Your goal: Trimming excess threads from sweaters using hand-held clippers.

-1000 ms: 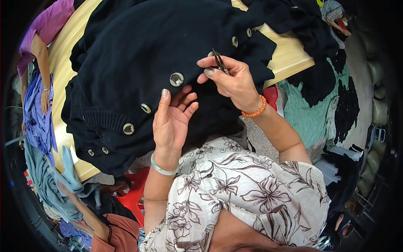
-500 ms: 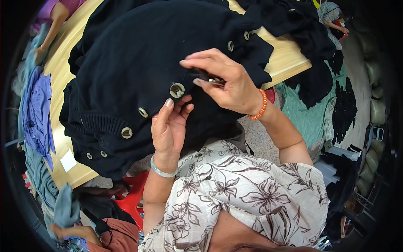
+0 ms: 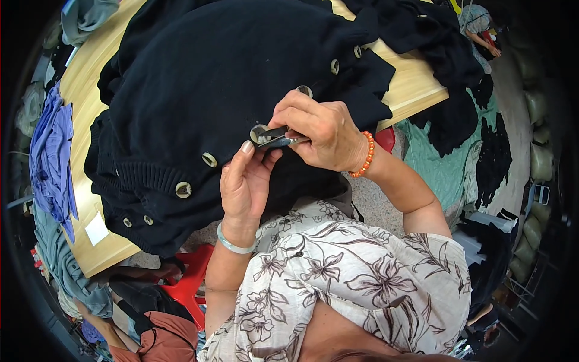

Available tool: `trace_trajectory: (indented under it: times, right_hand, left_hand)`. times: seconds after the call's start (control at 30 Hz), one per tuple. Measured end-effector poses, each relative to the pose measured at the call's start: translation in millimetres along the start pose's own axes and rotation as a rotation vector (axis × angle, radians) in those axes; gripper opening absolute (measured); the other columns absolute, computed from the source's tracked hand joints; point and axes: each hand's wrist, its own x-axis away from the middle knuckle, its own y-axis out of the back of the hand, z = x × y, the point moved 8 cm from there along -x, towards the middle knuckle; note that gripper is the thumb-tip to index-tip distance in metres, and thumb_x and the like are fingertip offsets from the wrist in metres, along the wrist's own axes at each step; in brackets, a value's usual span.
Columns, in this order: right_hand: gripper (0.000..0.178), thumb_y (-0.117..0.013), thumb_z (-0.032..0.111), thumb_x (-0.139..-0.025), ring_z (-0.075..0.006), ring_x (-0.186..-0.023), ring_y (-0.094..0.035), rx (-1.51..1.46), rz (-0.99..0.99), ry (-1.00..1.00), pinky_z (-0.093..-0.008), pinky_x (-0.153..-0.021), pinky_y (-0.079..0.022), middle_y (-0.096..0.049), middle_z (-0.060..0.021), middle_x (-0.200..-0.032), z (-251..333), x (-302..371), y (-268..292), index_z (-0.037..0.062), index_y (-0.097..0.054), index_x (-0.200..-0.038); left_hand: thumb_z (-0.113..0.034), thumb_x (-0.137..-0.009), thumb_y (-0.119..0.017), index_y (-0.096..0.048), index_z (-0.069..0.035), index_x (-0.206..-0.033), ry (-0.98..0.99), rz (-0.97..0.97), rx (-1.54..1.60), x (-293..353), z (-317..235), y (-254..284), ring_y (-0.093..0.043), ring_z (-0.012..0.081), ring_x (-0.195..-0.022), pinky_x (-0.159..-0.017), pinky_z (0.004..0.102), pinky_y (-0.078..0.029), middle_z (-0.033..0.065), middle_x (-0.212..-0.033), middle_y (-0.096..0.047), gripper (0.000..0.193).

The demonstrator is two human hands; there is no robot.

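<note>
- Head view: a black knit garment [image 3: 199,78] lies heaped on the pale wood-grain table [image 3: 87,114], its surface smooth and matte, its ribbed band [image 3: 145,173] finely ridged.
- Round, glossy buttons [image 3: 183,189], pale-rimmed with dark centres, line its edge.
- Right hand [image 3: 325,133] grasps slim metal snips [image 3: 278,141], dark and shiny, their tips at one button [image 3: 257,130].
- Left hand [image 3: 244,187] has fingers curled just below that button; whether they pinch the cloth, I cannot tell.
</note>
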Motion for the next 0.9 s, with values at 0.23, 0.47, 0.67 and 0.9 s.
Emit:
trace_trajectory:
  times: [0.23,0.47,0.67,0.9]
  right_hand:
    - [0.023,-0.067,-0.005,-0.066,-0.0186,-0.057,-0.061,-0.143,0.010,-0.137,-0.0277,-0.049,-0.047,-0.061,-0.0059,-0.081,-3,15,3,0.0007,-0.065,-0.089]
    - [0.023,-0.070,0.001,-0.069,-0.0223,-0.064,-0.065,-0.077,0.061,-0.149,-0.0322,-0.054,-0.052,-0.058,-0.0060,-0.080,4,16,7,0.0033,-0.064,-0.090]
    - [0.030,-0.070,0.002,-0.070,-0.0221,-0.060,-0.062,-0.063,0.032,-0.134,-0.0302,-0.050,-0.047,-0.059,-0.0069,-0.077,1,18,10,0.0022,-0.071,-0.100]
    - [0.024,-0.074,0.008,-0.078,-0.0238,-0.067,-0.064,-0.178,0.245,-0.276,-0.0313,-0.057,-0.049,-0.061,-0.0089,-0.083,-6,16,11,0.0011,-0.066,-0.099]
  left_hand:
    - [-0.013,-0.102,-0.053,-0.057,0.002,-0.124,0.179,0.056,-0.085,14,25,-15,-0.066,0.0205,-0.107,-0.094,0.0356,-0.053,0.0141,-0.120,-0.067,0.027]
    - [-0.018,-0.101,-0.059,-0.064,-0.007,-0.117,0.053,0.037,0.041,2,34,-15,-0.063,0.0158,-0.107,-0.097,0.0355,-0.047,0.0049,-0.115,-0.067,0.020]
    - [-0.014,-0.098,-0.061,-0.066,-0.006,-0.114,0.049,0.038,0.162,-5,37,-14,-0.062,0.0160,-0.109,-0.101,0.0369,-0.046,0.0041,-0.115,-0.068,0.018]
    - [-0.014,-0.098,-0.063,-0.070,-0.007,-0.107,-0.059,0.017,0.057,-5,30,-12,-0.063,0.0142,-0.098,-0.088,0.0325,-0.049,0.0054,-0.110,-0.070,0.013]
